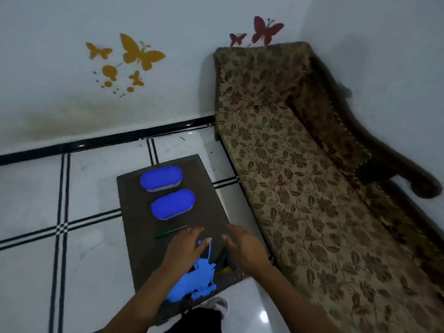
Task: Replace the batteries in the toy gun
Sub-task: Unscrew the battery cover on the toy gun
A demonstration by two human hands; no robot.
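A bright blue toy gun lies on a small dark table, at its near end, partly under my forearms. My left hand hovers over the gun's far end with fingers spread and relaxed. My right hand is just to the right of it, fingers straight, holding nothing. A thin green-handled screwdriver lies on the table just beyond my left hand. Two closed containers with blue lids stand farther back on the table. No batteries show.
A floral-patterned sofa runs along the right, close to the table's right edge. White floor tiles with black lines surround the table. A white shoe shows below the table's near edge.
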